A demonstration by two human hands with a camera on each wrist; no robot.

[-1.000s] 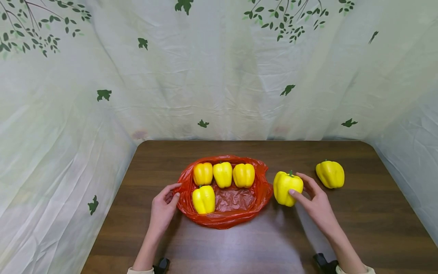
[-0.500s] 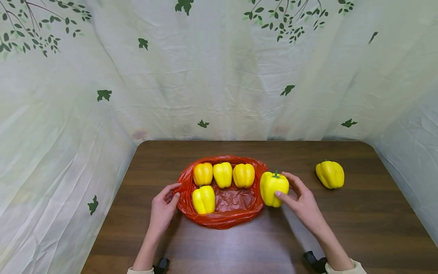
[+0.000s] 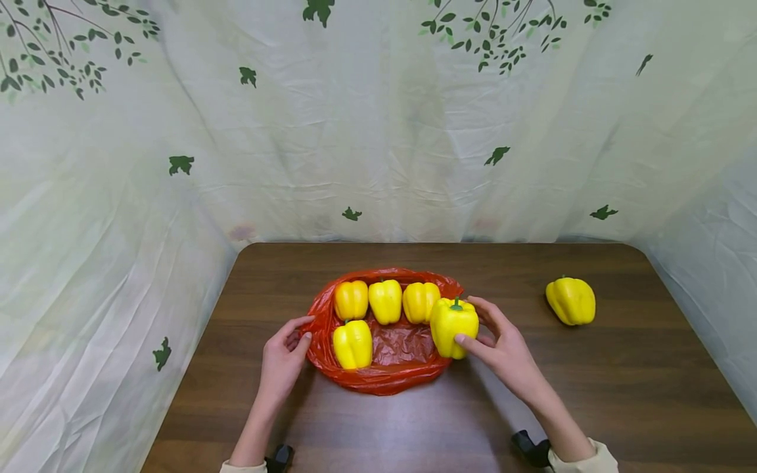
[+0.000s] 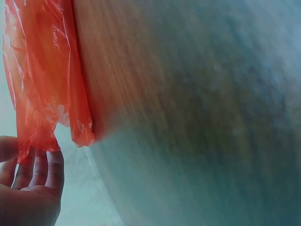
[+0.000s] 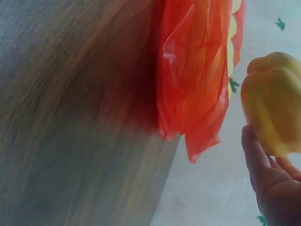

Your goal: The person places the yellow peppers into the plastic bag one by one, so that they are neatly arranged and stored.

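A red plastic bag (image 3: 408, 345) lies spread on the table with its mouth facing up. Inside are several yellow bell peppers: three in a back row, plus one bell pepper (image 3: 352, 345) at the front left. My left hand (image 3: 282, 358) pinches the bag's left rim between thumb and fingers, as the left wrist view confirms on the red film (image 4: 42, 84). Over the bag's right rim, my right hand (image 3: 511, 355) grips an upright yellow bell pepper (image 3: 452, 328), green stem up. The right wrist view shows this pepper (image 5: 273, 103) raised beside the bag, thumb against its side.
Another yellow bell pepper (image 3: 570, 301) lies on the brown wooden table (image 3: 621, 368) at the right. A pale leaf-printed cloth (image 3: 402, 164) hangs behind the table and along both sides. Dark devices are strapped at both wrists.
My right hand has carried its bell pepper leftward, from beside the bag to over its right rim. The left hand and the other peppers stay where they were.
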